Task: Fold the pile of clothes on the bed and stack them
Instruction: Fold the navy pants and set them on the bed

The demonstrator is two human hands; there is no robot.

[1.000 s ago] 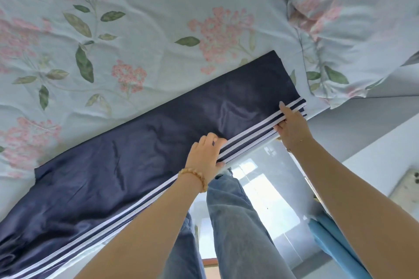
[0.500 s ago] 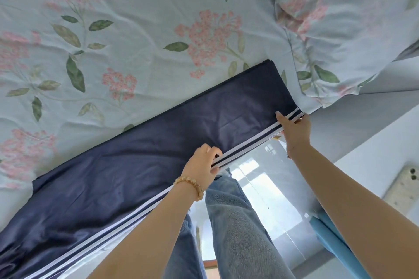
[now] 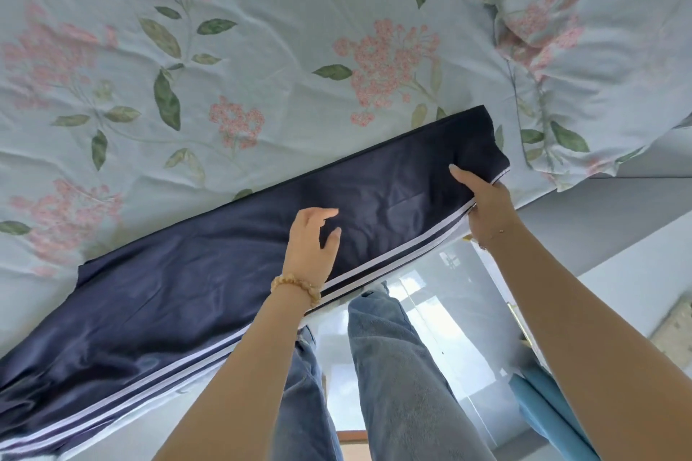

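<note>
- Two hands work at the near edge of the floral bed sheet (image 3: 262, 49), where navy track pants (image 3: 168, 303) with white side stripes lie flat, stretching away to the left of both.
- The right hand (image 3: 485, 208) pinches the pants' end, thumb on top of the fabric.
- The left hand (image 3: 312, 243), beaded bracelet (image 3: 297, 286) at its wrist, hovers over the cloth, fingers loosely curved, gripping nothing.
- No readable writing shows.
</note>
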